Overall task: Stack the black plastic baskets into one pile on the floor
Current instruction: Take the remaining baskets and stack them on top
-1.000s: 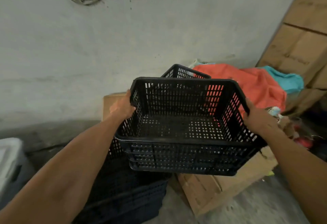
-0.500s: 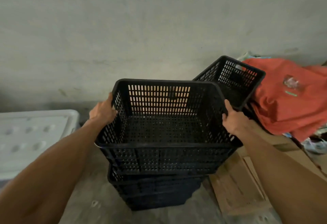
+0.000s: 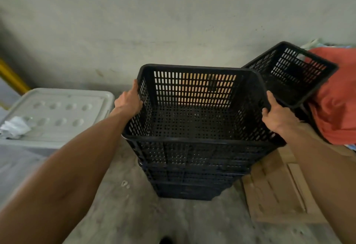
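Note:
A black slotted plastic basket [image 3: 194, 109] sits at the top of a pile of black baskets [image 3: 188, 184] standing on the concrete floor in front of the wall. My left hand [image 3: 129, 102] grips its left rim and my right hand [image 3: 275, 113] grips its right rim. The held basket looks nested into the pile below. Another black basket [image 3: 292, 72] leans tilted at the back right, resting on orange cloth.
A white plastic bin lid [image 3: 57, 112] with crumpled paper lies at the left. Flattened cardboard [image 3: 277, 189] covers the floor right of the pile. Orange cloth [image 3: 337, 109] is heaped at the right edge. A grey wall [image 3: 173, 22] stands close behind.
I carried the basket from over the cardboard at the right to the left and lowered it onto the pile. Both hands have kept hold of its rims.

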